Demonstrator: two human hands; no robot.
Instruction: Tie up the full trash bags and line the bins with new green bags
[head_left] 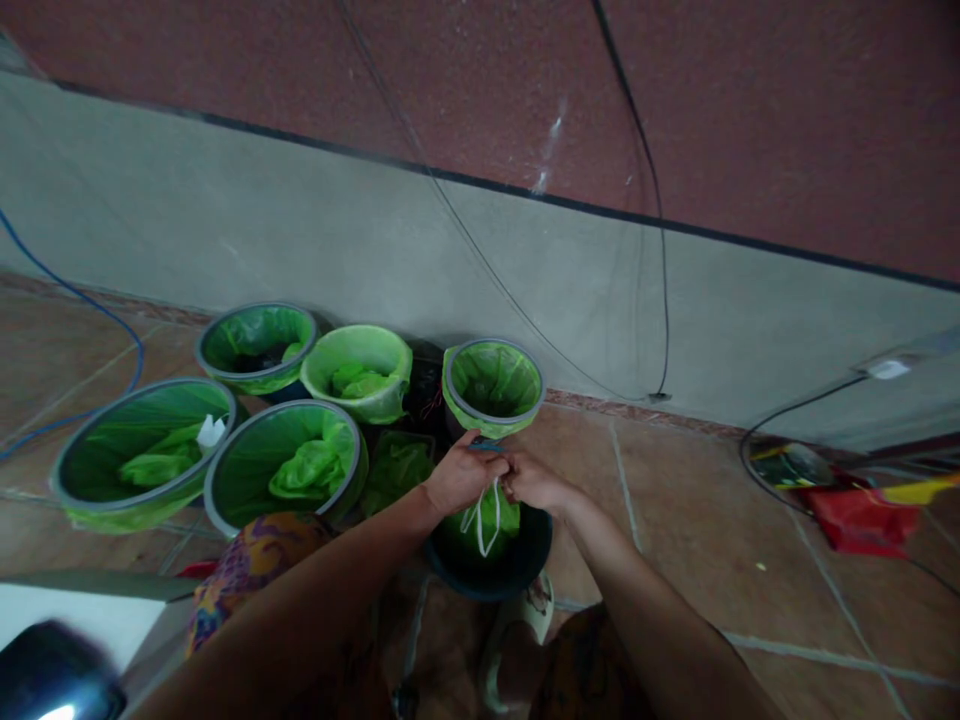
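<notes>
My left hand (463, 474) and my right hand (534, 480) meet over a dark round bin (489, 588), fingers closed in a pinch. A green bin bag (504, 520) sits gathered in this bin, and its white drawstring (484, 545) hangs in a loop below my fingers. Both hands grip the bag's top and drawstring; my fingers hide exactly how. Just beyond my hands stands a grey-rimmed bin (541, 392) with a green liner folded over its edge.
Left are more green-lined bins (358, 405), several in all, and a black bag (424, 388) by the wall (360, 250). A blue cable (139, 350) runs at far left. Right lie a black cord (744, 450) and a red bag (862, 520). A white surface (75, 612) is at lower left.
</notes>
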